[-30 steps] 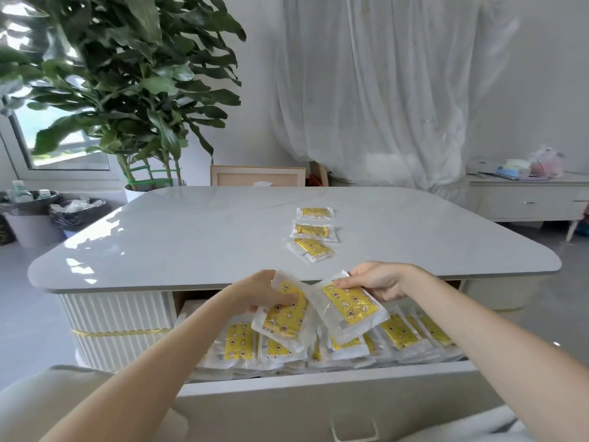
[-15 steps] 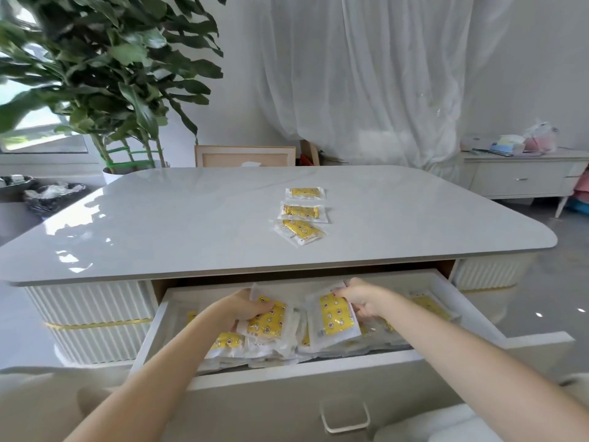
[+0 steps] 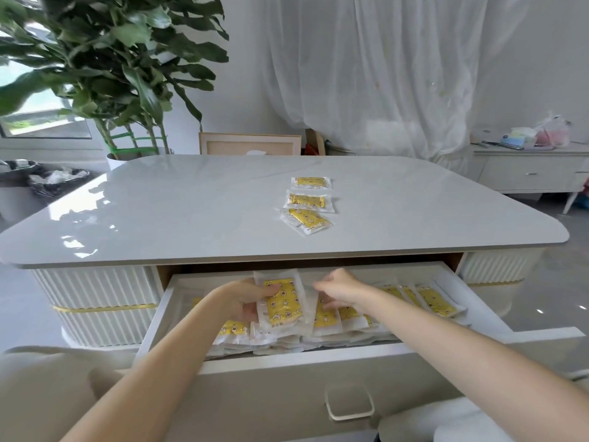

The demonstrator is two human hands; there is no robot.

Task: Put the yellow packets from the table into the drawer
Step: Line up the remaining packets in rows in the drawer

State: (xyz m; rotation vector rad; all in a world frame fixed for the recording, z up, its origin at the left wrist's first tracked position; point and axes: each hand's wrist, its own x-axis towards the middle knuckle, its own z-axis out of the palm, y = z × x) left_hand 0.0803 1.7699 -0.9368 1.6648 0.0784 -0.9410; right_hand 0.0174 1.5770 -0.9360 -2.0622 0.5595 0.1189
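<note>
Three yellow packets [image 3: 306, 219] lie in a row on the grey table [image 3: 191, 212], right of its middle. Below the tabletop the white drawer [image 3: 156, 317] stands pulled out, with several yellow packets in it. Both my hands are inside the drawer. My left hand [image 3: 243, 299] grips one yellow packet [image 3: 282, 303], thumb across its top and fingers beneath, just above the pile. My right hand [image 3: 339, 290] has its fingers curled onto the top of a second packet [image 3: 323, 319], which lies on the pile beside the first.
The drawer front has a handle [image 3: 349, 405] near me. A big potted plant [image 3: 111, 65] and bins [image 3: 47, 181] stand at the back left. A wooden frame [image 3: 250, 143] leans behind the table, and a white sideboard [image 3: 526, 170] stands at the right.
Both hands have gone down from the table's front edge into the drawer, each with its packet. The packets now lie lower and flatter on the pile.
</note>
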